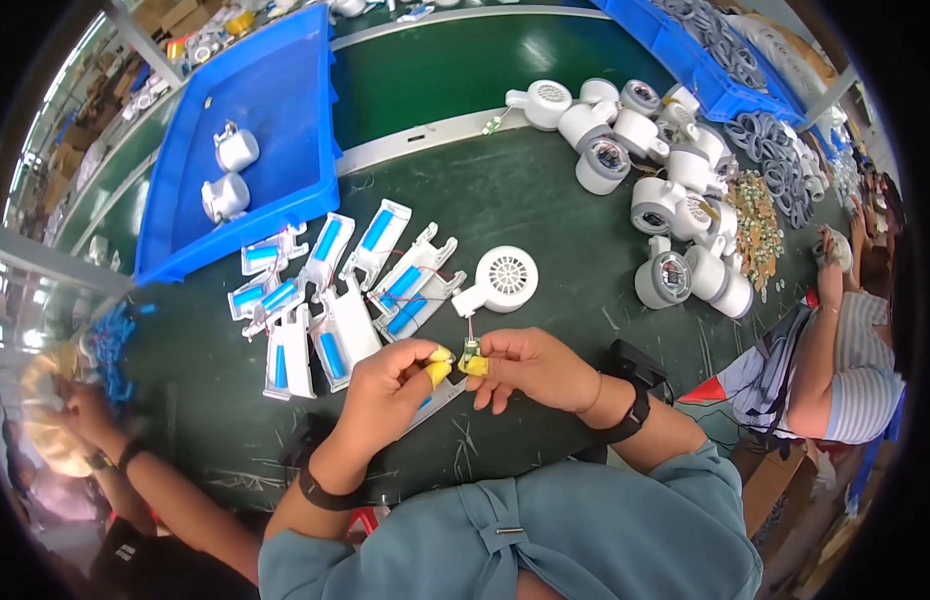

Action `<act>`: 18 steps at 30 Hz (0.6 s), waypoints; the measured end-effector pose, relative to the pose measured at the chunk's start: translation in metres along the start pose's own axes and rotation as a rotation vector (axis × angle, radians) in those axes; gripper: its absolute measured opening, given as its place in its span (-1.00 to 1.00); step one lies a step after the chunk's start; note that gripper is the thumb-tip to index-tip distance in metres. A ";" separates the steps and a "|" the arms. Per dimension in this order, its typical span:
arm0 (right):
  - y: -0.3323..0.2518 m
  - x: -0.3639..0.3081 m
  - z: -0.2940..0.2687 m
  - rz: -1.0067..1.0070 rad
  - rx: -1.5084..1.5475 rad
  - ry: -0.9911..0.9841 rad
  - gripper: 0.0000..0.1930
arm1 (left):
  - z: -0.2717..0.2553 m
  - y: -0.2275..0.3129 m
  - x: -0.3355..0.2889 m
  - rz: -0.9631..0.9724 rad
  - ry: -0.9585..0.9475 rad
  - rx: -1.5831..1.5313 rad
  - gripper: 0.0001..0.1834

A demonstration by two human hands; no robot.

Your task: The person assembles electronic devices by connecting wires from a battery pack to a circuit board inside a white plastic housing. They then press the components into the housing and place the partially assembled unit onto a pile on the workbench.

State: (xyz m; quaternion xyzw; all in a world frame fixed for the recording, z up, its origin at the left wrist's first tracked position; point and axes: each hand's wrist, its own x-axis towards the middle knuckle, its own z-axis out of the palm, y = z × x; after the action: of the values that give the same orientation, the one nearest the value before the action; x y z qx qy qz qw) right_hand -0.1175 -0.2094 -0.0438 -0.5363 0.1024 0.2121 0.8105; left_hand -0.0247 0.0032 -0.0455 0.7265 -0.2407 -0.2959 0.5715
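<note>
Between the yellow-covered thumb and fingers of my right hand (533,365) is a small green circuit board (471,349). A thin wire runs from it up to a white round fan head (507,277) with a slotted grille, lying just beyond my hands. My left hand (393,388), with yellow covers on its thumb and a finger, is closed in a pinch close beside the board; what sits in its fingertips is too small to make out. Left of the fan head lie several white handle shells (347,325) with blue battery cells and thin wires.
A blue tray (330,130) with two white parts stands at the far left. Several white fan heads (602,165) are heaped at the right, beside loose small boards (760,235) and grey rings (775,165). Co-workers' arms (185,510) show at both sides.
</note>
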 end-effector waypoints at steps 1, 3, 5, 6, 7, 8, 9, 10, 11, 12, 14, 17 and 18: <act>0.000 0.001 0.001 0.004 -0.034 0.001 -0.84 | 0.001 0.001 -0.001 -0.031 0.021 -0.042 -0.76; 0.004 0.002 0.002 -0.013 -0.074 -0.009 -0.85 | 0.001 -0.005 0.002 0.044 0.013 -0.001 -0.75; 0.007 0.003 0.002 -0.036 -0.115 -0.020 -0.85 | 0.000 -0.006 0.004 0.125 0.003 0.044 -0.73; 0.008 0.004 0.003 -0.039 -0.117 -0.013 -0.85 | 0.000 -0.004 0.004 0.163 -0.007 0.094 -0.73; 0.009 0.005 0.003 -0.044 -0.118 -0.008 -0.85 | -0.001 -0.003 0.004 0.202 -0.017 0.145 -0.72; 0.009 0.005 0.005 -0.047 -0.117 -0.012 -0.85 | -0.002 -0.005 0.004 0.202 -0.015 0.150 -0.72; 0.007 0.004 0.007 -0.053 -0.125 -0.008 -0.86 | -0.003 -0.008 0.003 0.281 -0.019 0.207 -0.74; 0.006 0.004 0.008 -0.062 -0.134 -0.004 -0.86 | -0.005 -0.008 0.002 0.361 -0.023 0.265 -0.75; 0.005 0.003 0.008 -0.077 -0.134 0.003 -0.86 | -0.004 -0.006 0.003 0.374 -0.031 0.272 -0.75; 0.005 0.001 0.009 -0.065 -0.163 0.018 -0.87 | -0.002 -0.002 0.002 0.348 -0.009 0.270 -0.75; 0.011 -0.003 0.009 -0.070 -0.203 0.069 -0.88 | 0.006 0.012 0.000 0.093 0.014 0.187 -0.77; 0.005 -0.004 0.008 -0.038 -0.356 0.054 -0.85 | 0.002 0.002 0.002 0.117 -0.009 0.196 -0.73; 0.009 -0.002 0.008 -0.087 -0.353 0.082 -0.84 | 0.002 0.004 0.003 0.121 -0.014 0.253 -0.75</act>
State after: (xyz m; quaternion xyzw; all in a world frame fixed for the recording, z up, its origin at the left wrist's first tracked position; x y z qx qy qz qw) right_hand -0.1242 -0.1996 -0.0468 -0.6823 0.0732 0.1697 0.7073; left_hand -0.0243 -0.0014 -0.0429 0.7747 -0.3235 -0.2334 0.4906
